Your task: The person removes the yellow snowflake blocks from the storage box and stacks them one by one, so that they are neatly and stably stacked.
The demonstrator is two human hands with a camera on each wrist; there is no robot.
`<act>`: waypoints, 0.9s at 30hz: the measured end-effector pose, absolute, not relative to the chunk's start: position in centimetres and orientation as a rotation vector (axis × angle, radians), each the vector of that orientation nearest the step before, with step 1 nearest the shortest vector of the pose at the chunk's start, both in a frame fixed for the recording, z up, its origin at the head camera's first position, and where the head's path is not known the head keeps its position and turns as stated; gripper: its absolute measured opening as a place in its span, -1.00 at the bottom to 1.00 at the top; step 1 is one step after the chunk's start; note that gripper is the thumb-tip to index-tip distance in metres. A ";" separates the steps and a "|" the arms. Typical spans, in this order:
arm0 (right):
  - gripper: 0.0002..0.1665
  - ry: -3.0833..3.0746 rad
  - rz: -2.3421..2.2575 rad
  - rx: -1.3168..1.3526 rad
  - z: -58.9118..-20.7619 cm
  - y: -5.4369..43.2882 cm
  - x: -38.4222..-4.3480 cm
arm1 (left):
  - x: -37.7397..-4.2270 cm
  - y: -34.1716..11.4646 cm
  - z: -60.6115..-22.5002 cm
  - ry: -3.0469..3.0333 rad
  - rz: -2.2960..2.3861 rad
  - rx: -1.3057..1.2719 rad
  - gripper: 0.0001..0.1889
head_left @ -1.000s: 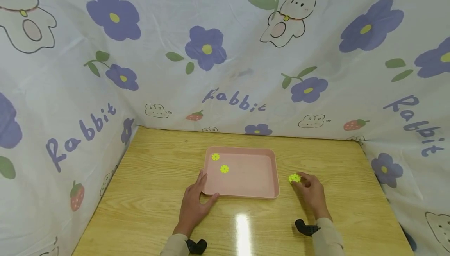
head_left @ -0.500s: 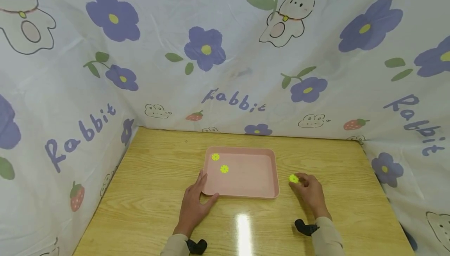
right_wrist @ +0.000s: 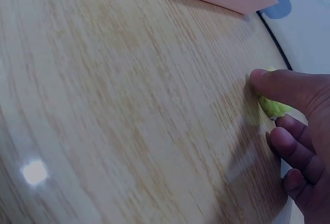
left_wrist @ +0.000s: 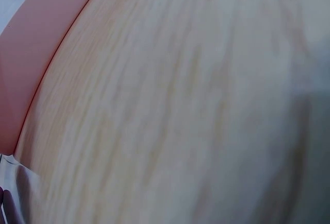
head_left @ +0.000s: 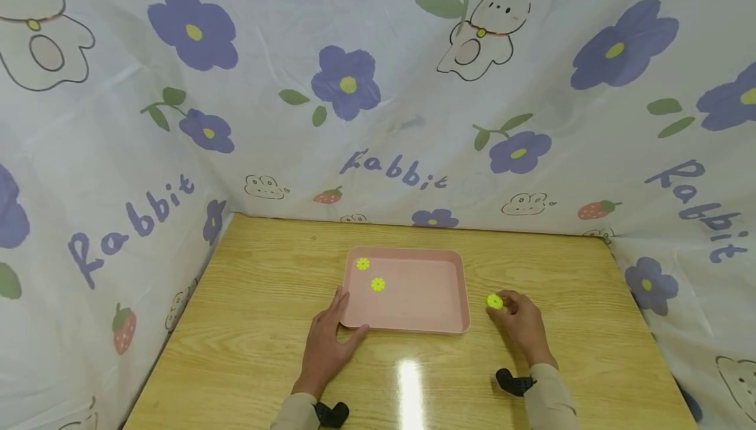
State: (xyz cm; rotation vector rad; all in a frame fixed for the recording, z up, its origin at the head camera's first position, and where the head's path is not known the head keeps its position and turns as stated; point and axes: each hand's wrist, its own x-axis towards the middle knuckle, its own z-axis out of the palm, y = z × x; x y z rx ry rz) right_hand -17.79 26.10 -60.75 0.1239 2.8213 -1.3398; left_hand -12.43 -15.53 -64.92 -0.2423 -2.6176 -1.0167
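In the head view, the right hand [head_left: 524,328] is at the lower right of the frame and pinches a yellow-green disc [head_left: 494,301] between its thumb and finger; the disc is located just outside the right side of the pink tray [head_left: 419,295], apart from it; in the right wrist view, at the right edge, the thumb [right_wrist: 281,86] covers a part of this disc, the other fingers are bent below it, and I cannot tell whether the disc touches the table.

The left hand [head_left: 329,344] is left of the lower centre of the frame, with its fingers rather straight and its thumb spread apart from them; the fingers touch the left side of the tray near its lower left corner and the thumb lies at the lower edge, so the hand rests on the tray and is not closed around it; in the left wrist view only the pink wall of the tray is clear, in the upper left.

Inside the tray, in its upper left part, lie two more discs, notched like small flowers: an upper disc [head_left: 363,264] close to the corner, and a lower disc [head_left: 378,284] a little to the right of it, the two being apart.

The wooden table [head_left: 254,285] carries the tray; behind it and at both sides hangs a white cloth [head_left: 283,16] with purple flowers, rabbits and strawberries; both sleeves [head_left: 549,394] are beige, with a black device [head_left: 514,383] near each wrist.
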 end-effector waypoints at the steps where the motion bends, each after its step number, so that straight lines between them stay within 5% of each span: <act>1: -0.49 2.821 -1.338 0.125 -60.8 26.1 -17.8 | -12.4 -15.5 -65.0 -2.620 -1.017 -0.243 -0.10; 12: -0.17 2.852 -1.336 0.102 -59.7 25.8 -17.7 | -12.4 -15.5 -64.9 -2.629 -1.017 -0.246 -0.11; 27: -0.42 2.871 -1.446 -0.306 -56.7 15.9 -20.8 | -12.2 -15.7 -65.2 -2.599 -0.997 -0.266 -0.10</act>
